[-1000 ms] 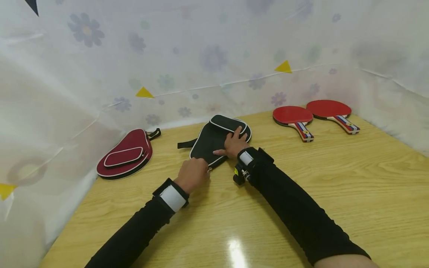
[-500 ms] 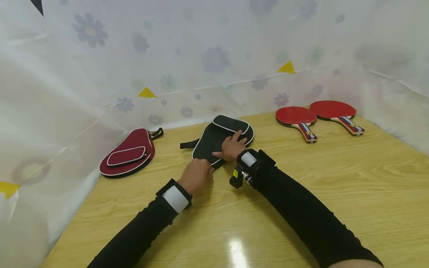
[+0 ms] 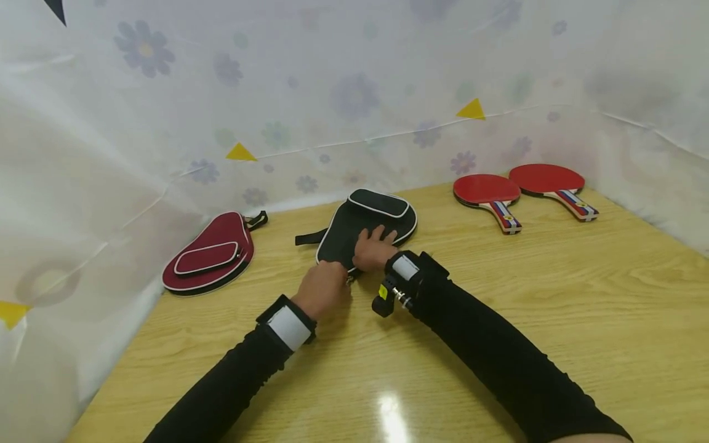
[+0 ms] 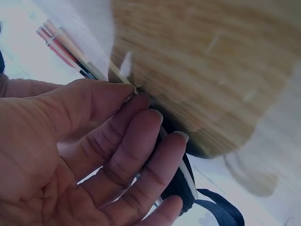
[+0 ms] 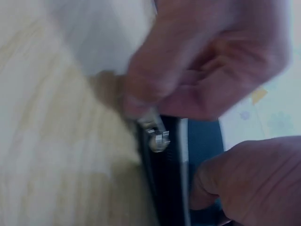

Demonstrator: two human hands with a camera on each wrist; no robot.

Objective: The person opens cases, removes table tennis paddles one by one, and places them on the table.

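Observation:
A dark green-black paddle case with white piping lies flat on the table. My left hand is at its near edge. Between its thumb and index finger it pinches the metal zipper pull, whose slider sits on the case's zipper in the right wrist view. The left wrist view shows the other fingers curved beside the case edge. My right hand rests on the case just right of the left one, fingers extended over the fabric. Its thumb touches the case beside the piping.
A maroon paddle case lies to the left. Two red table tennis paddles lie at the back right, handles toward me. A flower-patterned sheet walls the wooden table at the back and sides.
My right hand has slid back over the case toward its near edge, closer to the left hand. The left hand keeps its pinch at about the same spot.

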